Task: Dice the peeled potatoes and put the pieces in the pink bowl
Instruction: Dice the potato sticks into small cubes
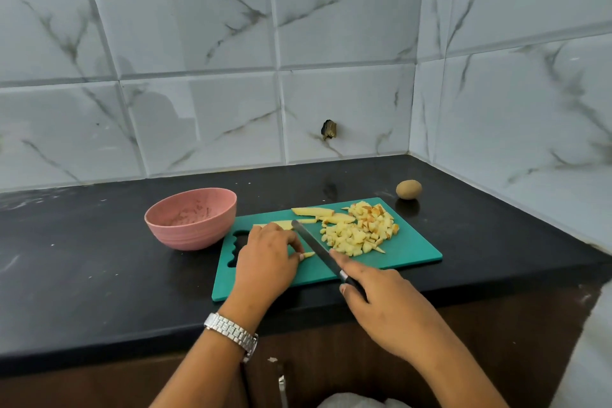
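Potato cubes (359, 235) on smooth teal board (409, 253)

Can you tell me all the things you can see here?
counter: one, black, under everything.
cutting board: one, green, on the counter.
bowl: one, pink, left of the cutting board.
diced potato: one pile, yellow, cutting board's right part.
potato slices: a few, yellow, cutting board's far edge.
whole potato: one, brown, counter, far right.
knife: one, dark, over the cutting board.
watch: one, silver, left wrist.
left hand: one, holds a potato strip.
right hand: one, grips the knife.
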